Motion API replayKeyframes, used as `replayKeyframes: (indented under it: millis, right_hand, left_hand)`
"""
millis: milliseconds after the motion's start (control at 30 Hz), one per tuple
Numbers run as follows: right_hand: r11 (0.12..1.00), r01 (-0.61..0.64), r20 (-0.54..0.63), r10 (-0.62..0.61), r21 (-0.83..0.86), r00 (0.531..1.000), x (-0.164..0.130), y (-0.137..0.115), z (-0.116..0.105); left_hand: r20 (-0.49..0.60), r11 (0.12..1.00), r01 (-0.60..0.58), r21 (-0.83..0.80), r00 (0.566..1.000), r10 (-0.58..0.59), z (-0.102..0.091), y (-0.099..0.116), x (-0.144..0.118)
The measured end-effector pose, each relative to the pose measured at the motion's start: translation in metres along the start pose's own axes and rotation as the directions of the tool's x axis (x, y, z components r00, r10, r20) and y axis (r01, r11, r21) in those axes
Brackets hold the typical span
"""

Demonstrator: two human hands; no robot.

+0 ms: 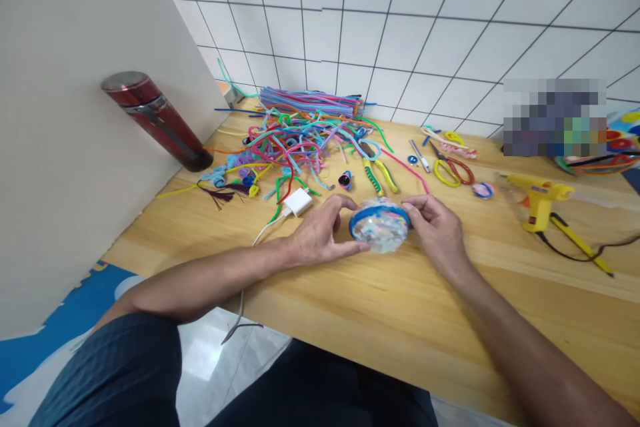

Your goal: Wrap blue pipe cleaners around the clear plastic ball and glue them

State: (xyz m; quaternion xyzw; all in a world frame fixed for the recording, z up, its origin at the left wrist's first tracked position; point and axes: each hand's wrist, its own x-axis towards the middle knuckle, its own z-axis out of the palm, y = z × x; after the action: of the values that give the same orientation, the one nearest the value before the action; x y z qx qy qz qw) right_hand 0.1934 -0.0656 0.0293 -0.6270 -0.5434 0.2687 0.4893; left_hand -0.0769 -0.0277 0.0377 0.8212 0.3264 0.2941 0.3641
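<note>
A clear round ball [381, 235], blurred, sits between the two hands, its blue band [379, 213] running crosswise from left to right; it shows no clear long axis, and whether it touches the table [310, 300] cannot be told. The left hand [325, 232] reaches in from the left, fingers curled and thumb extended around the ball's near side; the right hand [441, 230] pinches the band's right end between thumb and bent fingers. Beyond the hands lie one pair of pliers [373, 177] and one pair of scissors [449, 164]; one white charger [298, 202] is just beside the left hand, and one yellow glue gun [539, 203] lies right of the right hand.
</note>
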Motion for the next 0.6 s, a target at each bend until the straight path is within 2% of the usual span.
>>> replayKeyframes:
  millis: [100, 200, 333, 400, 500, 600]
  right_hand:
    - [0.998, -0.021, 0.079, 0.017, 0.055, 0.997, -0.002, -0.006, 0.000]
    - [0.989, 0.000, 0.204, -0.031, 0.148, 0.978, -0.008, -0.013, 0.002]
    - [0.966, 0.073, 0.374, -0.165, 0.248, 0.913, -0.015, -0.012, 0.005]
    - [0.970, 0.178, 0.376, -0.230, 0.168, 0.898, -0.015, -0.010, 0.004]
    - [0.940, 0.340, 0.340, -0.317, -0.009, 0.886, -0.013, -0.007, 0.002]
    - [0.929, 0.370, 0.363, -0.339, -0.017, 0.868, -0.013, -0.004, 0.001]
  left_hand:
    - [-0.040, 0.994, -0.066, 0.083, 0.997, 0.069, 0.005, -0.002, -0.003]
    - [-0.098, 0.979, -0.174, 0.103, 0.978, 0.184, 0.010, -0.008, -0.003]
    - [-0.042, 0.969, -0.248, 0.018, 0.968, 0.248, 0.012, -0.020, 0.002]
    - [-0.011, 0.970, -0.241, -0.023, 0.971, 0.240, 0.013, -0.024, 0.004]
    - [-0.022, 0.967, -0.255, -0.023, 0.967, 0.255, 0.011, -0.025, 0.004]
    - [-0.058, 0.961, -0.275, 0.023, 0.960, 0.275, 0.008, -0.020, 0.002]
